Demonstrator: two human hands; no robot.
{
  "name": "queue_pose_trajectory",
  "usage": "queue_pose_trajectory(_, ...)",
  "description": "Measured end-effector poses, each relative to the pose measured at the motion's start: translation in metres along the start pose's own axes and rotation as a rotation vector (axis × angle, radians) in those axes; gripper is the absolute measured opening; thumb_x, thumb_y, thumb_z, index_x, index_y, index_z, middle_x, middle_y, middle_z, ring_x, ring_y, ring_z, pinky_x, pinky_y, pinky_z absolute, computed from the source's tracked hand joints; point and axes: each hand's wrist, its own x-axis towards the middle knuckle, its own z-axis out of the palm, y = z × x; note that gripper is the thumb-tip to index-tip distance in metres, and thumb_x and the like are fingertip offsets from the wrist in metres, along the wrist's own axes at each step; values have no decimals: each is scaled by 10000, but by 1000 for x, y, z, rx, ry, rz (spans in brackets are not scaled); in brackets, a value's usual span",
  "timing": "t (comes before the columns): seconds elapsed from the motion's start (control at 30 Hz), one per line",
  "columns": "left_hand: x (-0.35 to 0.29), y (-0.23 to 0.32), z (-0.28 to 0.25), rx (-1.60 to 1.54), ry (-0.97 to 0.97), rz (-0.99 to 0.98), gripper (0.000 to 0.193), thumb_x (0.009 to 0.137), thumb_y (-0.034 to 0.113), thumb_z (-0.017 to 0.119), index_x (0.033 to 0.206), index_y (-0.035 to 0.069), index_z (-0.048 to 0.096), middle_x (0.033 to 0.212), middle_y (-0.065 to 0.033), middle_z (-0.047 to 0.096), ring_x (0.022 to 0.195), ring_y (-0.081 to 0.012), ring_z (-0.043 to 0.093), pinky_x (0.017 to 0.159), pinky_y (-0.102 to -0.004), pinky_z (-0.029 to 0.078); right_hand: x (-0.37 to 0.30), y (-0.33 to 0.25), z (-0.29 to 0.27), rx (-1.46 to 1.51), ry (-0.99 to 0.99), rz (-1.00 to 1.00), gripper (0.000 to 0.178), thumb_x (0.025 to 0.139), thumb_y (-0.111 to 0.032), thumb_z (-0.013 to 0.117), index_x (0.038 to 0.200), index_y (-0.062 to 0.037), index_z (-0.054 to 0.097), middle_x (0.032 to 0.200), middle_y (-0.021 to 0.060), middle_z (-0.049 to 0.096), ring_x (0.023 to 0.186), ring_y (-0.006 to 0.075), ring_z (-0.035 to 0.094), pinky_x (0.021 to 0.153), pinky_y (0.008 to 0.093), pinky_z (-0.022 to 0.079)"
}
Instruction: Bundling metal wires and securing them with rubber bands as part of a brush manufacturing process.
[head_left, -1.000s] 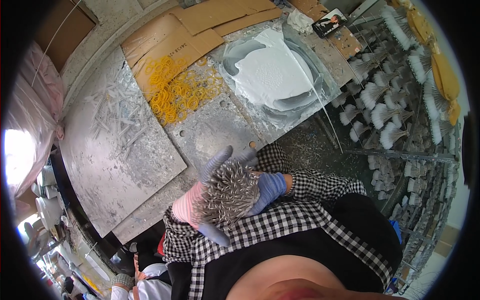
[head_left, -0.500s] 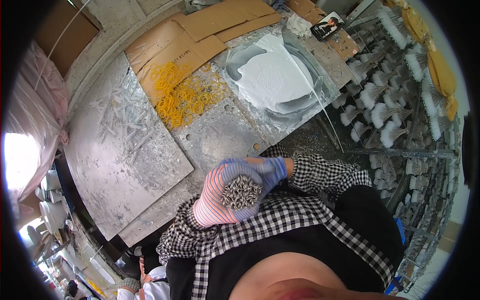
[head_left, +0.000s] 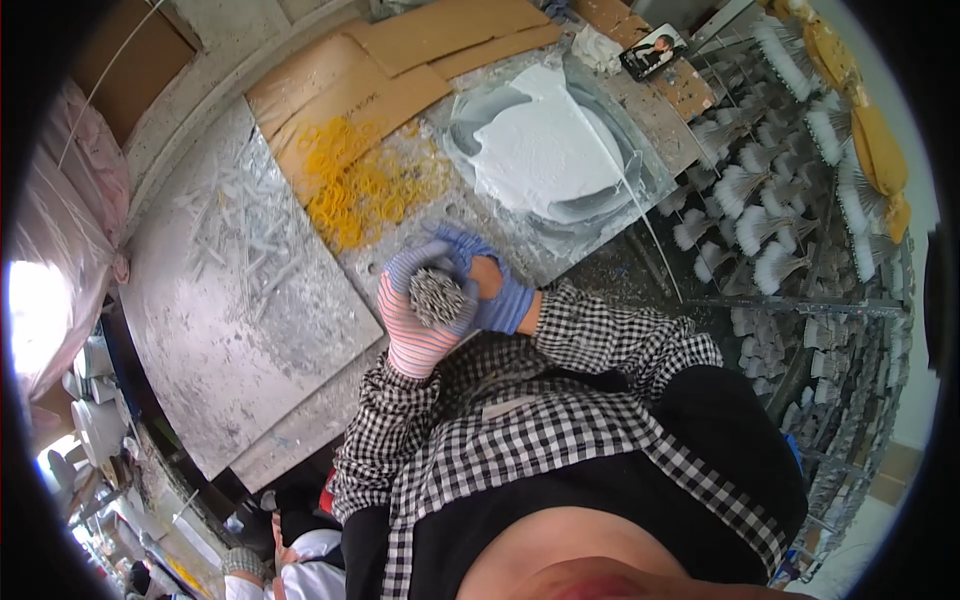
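My left hand (head_left: 412, 335), in a striped pink and blue-grey glove, is wrapped round a tight bundle of thin grey metal-looking sticks (head_left: 437, 299). Their blunt-pointed ends face up toward me. Pressed against the far right side of the same bundle is my right hand (head_left: 508, 297), in a blue glove with bare skin showing at the thumb side. Its fingers curl round behind and are partly hidden. Both hands hover over the near edge of the worktable, close to a pile of yellow rubber bands (head_left: 345, 200).
Clear thin strips (head_left: 235, 225) lie scattered on a grey board (head_left: 290, 350) at left. A basin of white paste (head_left: 545, 150) with a thin stick stands beyond. Cardboard (head_left: 400, 90) and a phone (head_left: 653, 53) lie farther back. Racks of white-tipped fan-shaped bundles (head_left: 765, 220) fill the right. Another person (head_left: 310, 565) is at lower left.
Both hands have moved away from my body and slightly left, over the table edge, carrying the bundle. The bundle's ends have tilted, and the right hand shows more.
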Motion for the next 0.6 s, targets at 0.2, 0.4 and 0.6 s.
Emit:
queue_pose_trajectory(0.2, -2, -29, 2, 50, 74, -15, 354, 726, -64, 764, 1025, 31, 600, 974, -105, 719, 915, -199, 702, 832, -328, 556, 1, -6, -13, -320, -265, 20, 698, 854, -485, 595, 1408, -74, 488, 1415, 155, 506, 1380, 310, 438, 1251, 429, 234)
queue_pose_trajectory(0.4, 3, -32, 5, 186, 51, 97, 379, 725, -4, 818, 1037, 43, 609, 956, -115, 730, 848, -219, 721, 787, -330, 570, -14, 19, 5, -503, -220, -75, 829, 810, -628, 605, 1448, -117, 470, 1431, 158, 496, 1404, 337, 399, 1246, 468, 225)
queue_pose_trajectory(0.6, 3, -31, 5, 64, 24, 48, 293, 775, -97, 730, 1018, 25, 621, 1002, -90, 701, 920, -181, 683, 848, -306, 548, -18, 9, 0, -469, -96, -42, 852, 791, -641, 627, 1439, -109, 476, 1414, 154, 525, 1393, 325, 424, 1243, 464, 233)
